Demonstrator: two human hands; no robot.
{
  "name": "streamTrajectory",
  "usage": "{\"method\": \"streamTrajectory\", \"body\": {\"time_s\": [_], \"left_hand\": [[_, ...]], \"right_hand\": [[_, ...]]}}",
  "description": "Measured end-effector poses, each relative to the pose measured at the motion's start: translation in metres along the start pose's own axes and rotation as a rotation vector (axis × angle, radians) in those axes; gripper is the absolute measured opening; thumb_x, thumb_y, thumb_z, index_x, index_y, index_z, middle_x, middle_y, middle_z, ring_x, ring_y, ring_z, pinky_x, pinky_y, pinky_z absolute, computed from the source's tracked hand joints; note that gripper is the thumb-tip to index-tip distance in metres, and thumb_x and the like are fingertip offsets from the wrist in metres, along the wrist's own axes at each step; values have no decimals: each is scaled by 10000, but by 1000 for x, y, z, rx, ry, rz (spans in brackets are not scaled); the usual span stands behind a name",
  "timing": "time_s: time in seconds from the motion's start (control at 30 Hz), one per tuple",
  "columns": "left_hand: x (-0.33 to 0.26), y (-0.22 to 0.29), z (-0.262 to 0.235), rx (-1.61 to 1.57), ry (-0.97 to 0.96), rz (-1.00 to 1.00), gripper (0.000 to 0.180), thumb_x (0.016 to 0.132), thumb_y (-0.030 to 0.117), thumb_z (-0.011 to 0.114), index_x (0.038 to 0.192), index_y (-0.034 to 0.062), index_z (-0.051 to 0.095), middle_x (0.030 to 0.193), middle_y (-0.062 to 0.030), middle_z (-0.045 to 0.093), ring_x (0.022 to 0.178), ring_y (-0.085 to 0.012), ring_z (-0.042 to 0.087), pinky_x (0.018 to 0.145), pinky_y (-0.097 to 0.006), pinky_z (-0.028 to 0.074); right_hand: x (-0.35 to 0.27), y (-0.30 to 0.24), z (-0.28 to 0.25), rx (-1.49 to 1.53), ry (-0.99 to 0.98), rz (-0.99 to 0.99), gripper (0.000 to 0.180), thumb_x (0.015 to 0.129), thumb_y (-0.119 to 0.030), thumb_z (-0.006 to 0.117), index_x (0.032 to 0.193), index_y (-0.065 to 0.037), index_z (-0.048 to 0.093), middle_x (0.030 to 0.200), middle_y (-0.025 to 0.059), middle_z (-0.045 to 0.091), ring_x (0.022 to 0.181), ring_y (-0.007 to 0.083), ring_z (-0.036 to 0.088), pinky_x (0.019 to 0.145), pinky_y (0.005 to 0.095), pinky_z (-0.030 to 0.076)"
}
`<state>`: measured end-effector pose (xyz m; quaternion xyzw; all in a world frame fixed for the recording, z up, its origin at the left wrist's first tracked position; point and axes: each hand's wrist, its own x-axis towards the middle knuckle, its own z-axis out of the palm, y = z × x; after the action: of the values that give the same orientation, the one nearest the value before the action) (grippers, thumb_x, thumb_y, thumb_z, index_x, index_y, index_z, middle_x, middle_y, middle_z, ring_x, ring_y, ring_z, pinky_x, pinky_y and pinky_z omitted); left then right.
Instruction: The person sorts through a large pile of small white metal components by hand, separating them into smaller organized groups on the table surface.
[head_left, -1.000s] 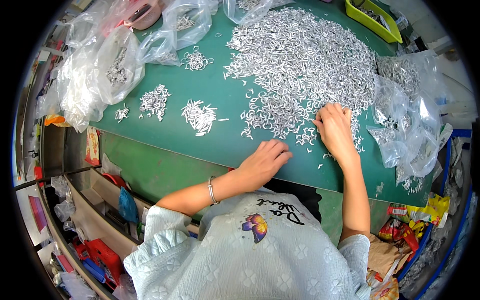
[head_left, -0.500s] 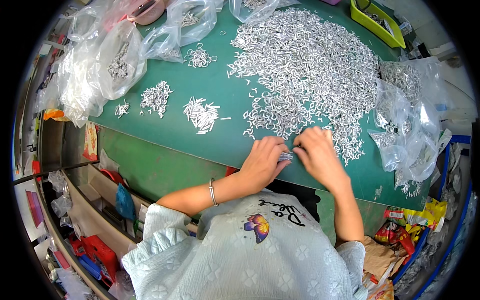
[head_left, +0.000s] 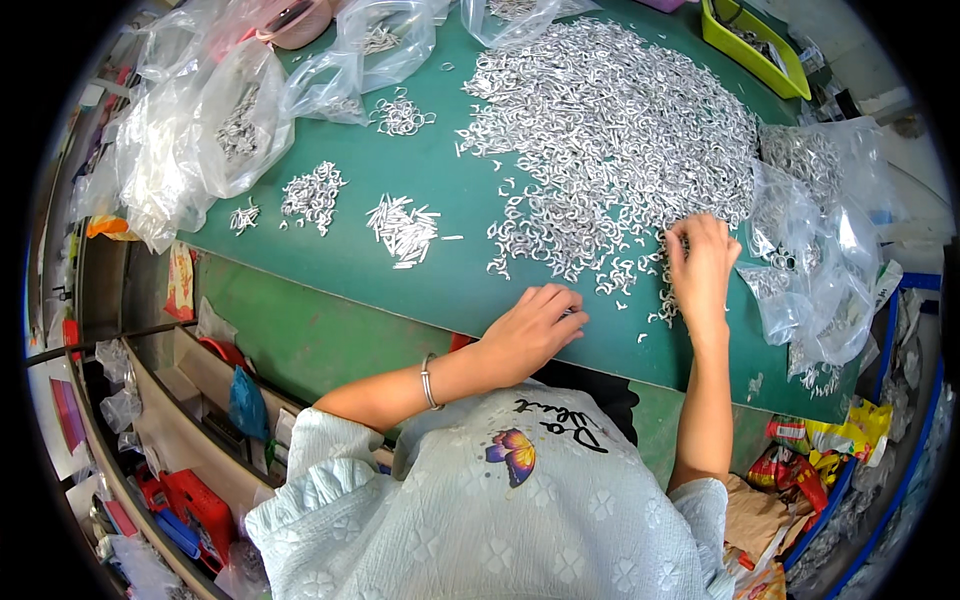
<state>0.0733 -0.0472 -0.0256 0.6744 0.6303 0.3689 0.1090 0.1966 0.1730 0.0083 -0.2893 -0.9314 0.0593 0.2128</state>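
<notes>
My left hand (head_left: 540,325) rests by the near edge of the green table (head_left: 330,270), its fingers curled closed. A bit of grey metal shows at its fingertips, mostly hidden by the fingers. To the right, my right hand (head_left: 702,262) is at the near right side of a large pile of small curved silver metal pieces (head_left: 615,110). Its fingers bend down among the pieces, thumb and forefinger close together; whatever they pinch is hidden. Loose curved pieces (head_left: 615,278) lie between the two hands.
Left of the pile lie a heap of straight silver pins (head_left: 402,232), a small heap of curved pieces (head_left: 312,196) and some metal rings (head_left: 401,115). Clear plastic bags of parts (head_left: 235,125) stand at the left, others (head_left: 815,240) at the right. A yellow-green tray (head_left: 755,50) is at the far right.
My right hand has left my left hand's fingertips and moved right and away from me to the pile. The left hand stays nearly in place, with less of its silver pieces showing.
</notes>
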Motion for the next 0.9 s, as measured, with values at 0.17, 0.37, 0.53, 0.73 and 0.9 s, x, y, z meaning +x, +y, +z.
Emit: {"method": "streamTrajectory", "body": {"time_s": [0.17, 0.37, 0.53, 0.73, 0.9], "left_hand": [[1, 1, 0, -7, -2, 3, 280, 799, 87, 723, 1055, 56, 615, 1052, -79, 546, 984, -256, 533, 811, -364, 416], [1, 1, -1, -8, 15, 2, 284, 803, 93, 726, 1065, 62, 618, 1044, -74, 554, 979, -252, 537, 820, -363, 417], [1, 2, -2, -15, -1, -17, 296, 808, 94, 725, 1082, 62, 618, 1054, -77, 558, 1001, -259, 542, 846, -368, 420], [3, 2, -3, -97, 121, -58, 358, 802, 57, 724, 1139, 59, 603, 1086, -87, 569, 1061, -279, 553, 914, -392, 415], [4, 5, -7, -181, 189, -153, 407, 791, 29, 724, 1177, 61, 599, 1098, -84, 600, 1046, -264, 561, 897, -382, 411]], "right_hand": [[-10, 10, -7, 261, -43, 225, 52, 873, -81, 660, 888, -35, 639, 829, 54, 628, 812, 210, 567, 817, 353, 365], [-17, 1, -15, 1077, -123, 537, 105, 922, -24, 629, 1002, 30, 672, 879, 48, 688, 822, 94, 628, 747, 227, 475], [-23, -11, -20, 1210, -196, 576, 148, 915, -23, 643, 1048, 27, 681, 916, 65, 700, 853, 109, 653, 787, 229, 491], [-29, -28, -21, 1235, -271, 547, 159, 899, -4, 662, 1051, 35, 683, 879, 59, 710, 813, 90, 659, 754, 207, 502], [-38, -36, -17, 1249, -305, 500, 139, 886, 14, 668, 1021, 42, 691, 856, 61, 711, 808, 95, 677, 694, 200, 504]]}}
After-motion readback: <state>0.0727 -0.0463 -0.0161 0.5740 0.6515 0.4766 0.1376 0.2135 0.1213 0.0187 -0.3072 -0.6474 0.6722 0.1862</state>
